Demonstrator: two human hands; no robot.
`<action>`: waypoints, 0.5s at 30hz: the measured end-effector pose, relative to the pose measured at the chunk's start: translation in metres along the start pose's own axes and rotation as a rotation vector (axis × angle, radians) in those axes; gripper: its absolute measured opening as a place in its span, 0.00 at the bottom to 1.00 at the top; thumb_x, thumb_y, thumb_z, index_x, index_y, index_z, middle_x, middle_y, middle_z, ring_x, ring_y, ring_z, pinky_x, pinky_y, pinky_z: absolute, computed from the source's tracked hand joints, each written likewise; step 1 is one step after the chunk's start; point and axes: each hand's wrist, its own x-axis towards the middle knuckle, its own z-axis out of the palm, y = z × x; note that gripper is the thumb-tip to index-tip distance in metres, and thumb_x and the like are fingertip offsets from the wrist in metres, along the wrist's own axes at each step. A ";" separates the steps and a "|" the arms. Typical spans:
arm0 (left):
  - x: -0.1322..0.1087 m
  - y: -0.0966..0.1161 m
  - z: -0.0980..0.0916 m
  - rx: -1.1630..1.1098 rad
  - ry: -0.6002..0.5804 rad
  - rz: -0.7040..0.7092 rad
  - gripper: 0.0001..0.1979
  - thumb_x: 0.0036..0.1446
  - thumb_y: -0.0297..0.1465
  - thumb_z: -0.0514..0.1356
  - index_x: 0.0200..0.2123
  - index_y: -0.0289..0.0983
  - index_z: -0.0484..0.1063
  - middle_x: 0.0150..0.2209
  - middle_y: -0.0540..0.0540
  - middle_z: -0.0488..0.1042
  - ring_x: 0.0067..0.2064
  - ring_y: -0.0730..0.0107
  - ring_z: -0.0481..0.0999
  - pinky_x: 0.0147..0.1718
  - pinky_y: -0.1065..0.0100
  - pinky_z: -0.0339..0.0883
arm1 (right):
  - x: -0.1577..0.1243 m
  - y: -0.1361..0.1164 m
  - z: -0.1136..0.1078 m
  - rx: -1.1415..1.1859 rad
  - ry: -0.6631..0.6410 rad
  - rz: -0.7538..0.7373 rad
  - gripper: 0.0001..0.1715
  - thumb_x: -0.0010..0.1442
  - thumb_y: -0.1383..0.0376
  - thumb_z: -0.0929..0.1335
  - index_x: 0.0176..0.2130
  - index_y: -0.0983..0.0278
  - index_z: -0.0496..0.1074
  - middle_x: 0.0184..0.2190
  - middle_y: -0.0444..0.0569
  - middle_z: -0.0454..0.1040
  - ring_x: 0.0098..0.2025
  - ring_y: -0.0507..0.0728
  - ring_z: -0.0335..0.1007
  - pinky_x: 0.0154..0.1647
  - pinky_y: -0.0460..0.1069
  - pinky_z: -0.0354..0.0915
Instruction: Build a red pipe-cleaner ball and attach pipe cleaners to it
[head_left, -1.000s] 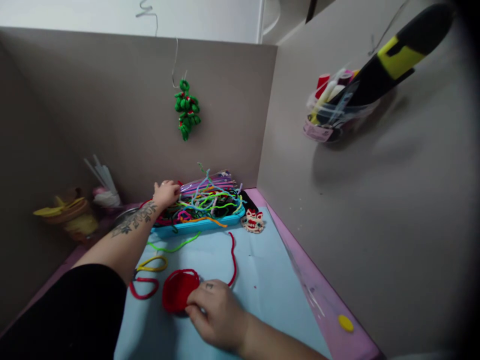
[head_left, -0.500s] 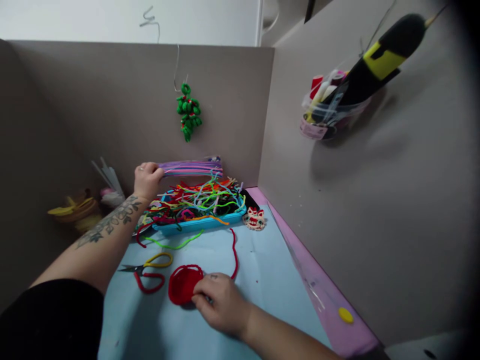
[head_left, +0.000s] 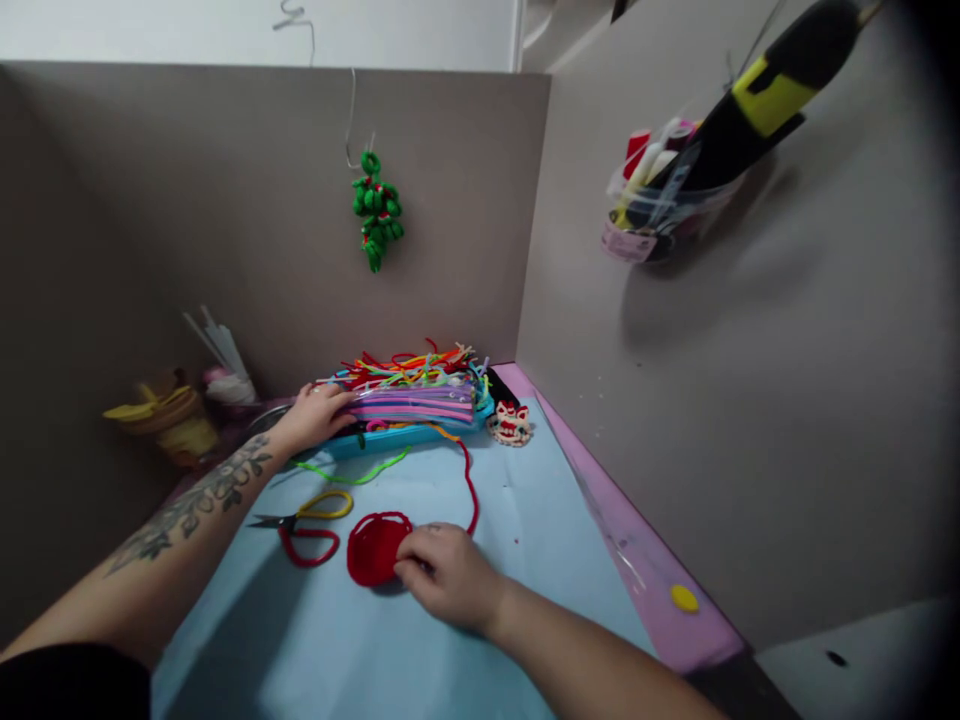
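My left hand is at the near end of a pack of purple, pink and blue pipe cleaners in clear wrap, its fingers closed on it. The pack lies across the blue tray, over a tangle of loose pipe cleaners. Low in the view, my right hand pinches the right edge of a round red coiled pipe-cleaner piece. A loose red tail runs up from behind that hand. Scissors with one yellow and one red handle lie left of the red piece.
A green pipe cleaner lies before the tray, and a red-and-white figure sits at its right. A green ornament hangs on the back panel. A clear holder with a black-yellow tool is on the right wall. Yellow pots stand left.
My left hand has brought the pack of pipe cleaners down and toward me, from above the tray onto it. My right hand still pinches the red piece; the view has shifted slightly.
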 end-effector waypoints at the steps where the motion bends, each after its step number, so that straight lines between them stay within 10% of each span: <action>1: 0.003 0.002 -0.001 -0.009 0.020 -0.006 0.18 0.59 0.39 0.52 0.48 0.41 0.72 0.52 0.38 0.72 0.55 0.52 0.68 0.56 0.48 0.54 | 0.000 0.000 0.000 0.002 0.001 0.003 0.04 0.59 0.67 0.65 0.33 0.62 0.71 0.30 0.45 0.77 0.33 0.52 0.73 0.38 0.45 0.65; 8: 0.043 0.035 -0.010 -0.091 -0.167 0.068 0.35 0.56 0.43 0.55 0.64 0.36 0.53 0.55 0.35 0.70 0.55 0.51 0.69 0.55 0.54 0.58 | 0.000 0.002 -0.001 -0.015 -0.028 0.004 0.05 0.59 0.67 0.64 0.33 0.62 0.70 0.30 0.46 0.77 0.33 0.52 0.73 0.39 0.46 0.65; 15: 0.035 0.055 -0.006 -0.033 -0.049 0.124 0.24 0.49 0.33 0.61 0.51 0.36 0.68 0.50 0.36 0.73 0.51 0.52 0.72 0.51 0.58 0.62 | 0.001 0.001 -0.002 -0.029 -0.016 -0.012 0.05 0.59 0.67 0.64 0.34 0.62 0.70 0.31 0.46 0.78 0.34 0.52 0.74 0.40 0.46 0.66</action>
